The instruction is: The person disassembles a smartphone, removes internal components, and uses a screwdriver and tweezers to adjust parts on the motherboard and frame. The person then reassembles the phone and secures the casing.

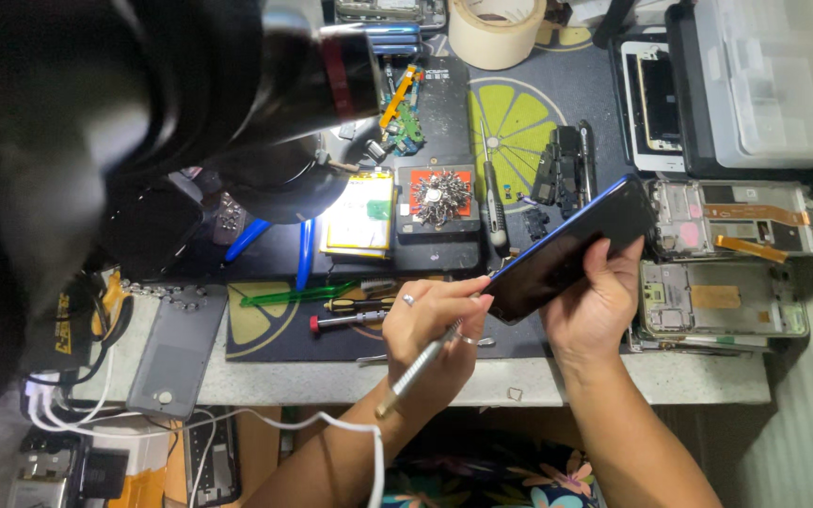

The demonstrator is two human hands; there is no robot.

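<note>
Above the cluttered desk (613,381), the right hand (597,306) grips a dark blue glossy smartphone (571,249), tilted, fingers curled around its lower edge. Just beside it, the left hand (433,325) closes around a slim silver metal tool (418,369), fingertips touching the phone's end. Behind lie a roll of beige tape (496,31) and bare phone frames (736,218).

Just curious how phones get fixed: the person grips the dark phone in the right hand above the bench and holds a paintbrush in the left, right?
Not quite. In the head view the left hand holds a slim metal tool, not a paintbrush. The rest stands: the right hand grips the dark phone above the bench.
</note>
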